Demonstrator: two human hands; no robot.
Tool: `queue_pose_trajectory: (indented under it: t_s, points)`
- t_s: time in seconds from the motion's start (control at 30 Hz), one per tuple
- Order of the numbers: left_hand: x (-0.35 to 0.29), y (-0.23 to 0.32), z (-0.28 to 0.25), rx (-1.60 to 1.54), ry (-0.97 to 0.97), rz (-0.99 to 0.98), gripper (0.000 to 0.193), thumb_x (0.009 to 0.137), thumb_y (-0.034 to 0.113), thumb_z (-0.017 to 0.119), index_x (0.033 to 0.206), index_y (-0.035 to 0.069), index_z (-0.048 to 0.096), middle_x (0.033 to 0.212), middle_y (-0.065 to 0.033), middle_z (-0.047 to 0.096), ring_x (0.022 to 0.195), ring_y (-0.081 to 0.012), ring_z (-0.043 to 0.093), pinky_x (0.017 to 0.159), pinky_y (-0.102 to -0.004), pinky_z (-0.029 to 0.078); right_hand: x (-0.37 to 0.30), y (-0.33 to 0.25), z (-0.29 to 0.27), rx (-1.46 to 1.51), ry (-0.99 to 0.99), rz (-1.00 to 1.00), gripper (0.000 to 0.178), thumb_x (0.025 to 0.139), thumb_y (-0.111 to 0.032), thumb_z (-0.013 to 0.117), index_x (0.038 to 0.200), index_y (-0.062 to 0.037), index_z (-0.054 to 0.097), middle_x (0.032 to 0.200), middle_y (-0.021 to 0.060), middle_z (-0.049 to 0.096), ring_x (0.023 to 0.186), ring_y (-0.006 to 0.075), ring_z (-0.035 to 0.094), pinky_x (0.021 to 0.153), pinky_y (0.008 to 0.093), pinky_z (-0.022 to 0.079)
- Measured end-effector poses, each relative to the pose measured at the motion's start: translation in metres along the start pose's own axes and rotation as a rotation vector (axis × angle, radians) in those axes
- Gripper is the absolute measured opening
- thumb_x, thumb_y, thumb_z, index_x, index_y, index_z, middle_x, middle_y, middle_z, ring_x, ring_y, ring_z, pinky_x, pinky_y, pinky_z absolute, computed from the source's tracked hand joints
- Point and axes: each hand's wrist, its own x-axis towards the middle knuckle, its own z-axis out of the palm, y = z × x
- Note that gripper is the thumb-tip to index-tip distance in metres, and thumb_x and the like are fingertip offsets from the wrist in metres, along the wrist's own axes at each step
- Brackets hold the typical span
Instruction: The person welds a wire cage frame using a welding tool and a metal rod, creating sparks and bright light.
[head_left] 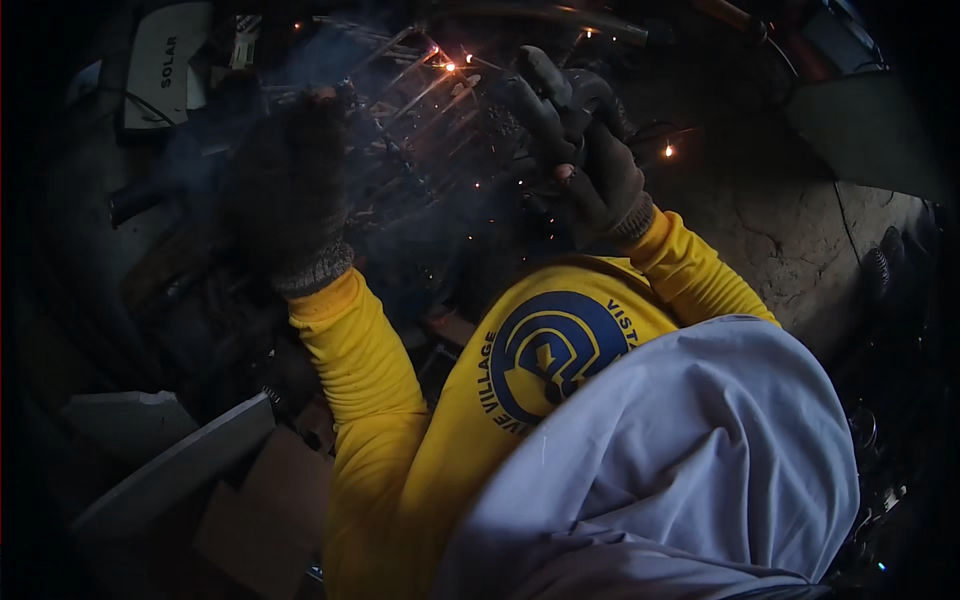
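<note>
My left hand (290, 175), in a dark knit glove, is raised beside a heap of thin metal rods and wire (415, 125). A bare fingertip shows at its top, but shadow hides the other fingers and anything they hold. On the other side of the heap is my gloved right hand (605, 175), closed, with a bare thumb tip showing. A dark, blunt two-pronged shape (545, 95) rises from it; I cannot tell whether it is a tool or glove fingers. Bright orange glowing spots (450, 67) burn at the far end of the rods, left of this shape. Smoke and sparks drift around them.
Grey cloth (680, 450) covers much of the lower right. A pale box (168, 65) stands far left. Pale boards (185, 465) and cardboard (265, 500) lie at lower left. A cable (845, 225) runs across the concrete floor (790, 235) at right. Another spark (669, 151) glows beside my right hand.
</note>
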Motion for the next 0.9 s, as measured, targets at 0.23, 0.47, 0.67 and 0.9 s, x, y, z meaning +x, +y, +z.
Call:
queue_pose_trajectory:
  t_s: [0.23,0.47,0.67,0.9]
  points:
    - [-0.002,0.007,-0.002,-0.054,-0.028,-0.050,0.019,0.090,0.028,0.072,0.092,0.009,0.069,0.075,-0.0037,0.066,0.063,-0.0194,0.063,0.060,-0.0320,0.049,-0.011,0.002,-0.004,-0.124,-0.070,0.150,0.052,0.087,-0.038,0.069,0.117,0.0030,0.057,0.093,0.0252,0.064,0.086,0.0430,0.065,0.076,0.0424,0.051]
    - [0.002,0.026,-0.006,-0.339,-0.028,-0.357,0.033,0.085,0.037,0.077,0.084,0.005,0.074,0.073,-0.0078,0.070,0.065,-0.0198,0.066,0.060,-0.0304,0.049,-0.014,0.004,-0.004,-0.122,-0.038,0.100,0.054,0.087,-0.040,0.069,0.119,0.0026,0.056,0.094,0.0251,0.064,0.086,0.0429,0.065,0.075,0.0429,0.051]
    - [0.002,0.023,0.000,-0.226,-0.026,-0.217,0.026,0.088,0.030,0.075,0.093,0.005,0.073,0.082,-0.0087,0.072,0.070,-0.0184,0.068,0.061,-0.0302,0.052,-0.016,0.003,-0.007,-0.125,-0.072,0.183,0.053,0.087,-0.041,0.069,0.117,0.0014,0.057,0.093,0.0227,0.065,0.085,0.0413,0.064,0.076,0.0429,0.051]
    - [-0.011,0.008,0.000,0.326,0.001,0.150,0.028,0.090,0.034,0.072,0.106,0.012,0.069,0.094,-0.0079,0.069,0.079,-0.0212,0.067,0.067,-0.0341,0.053,-0.019,0.022,0.000,-0.534,-0.233,-0.246,0.028,0.094,-0.017,0.057,0.119,-0.0050,0.058,0.111,0.0148,0.063,0.100,0.0294,0.062,0.090,0.0439,0.047]
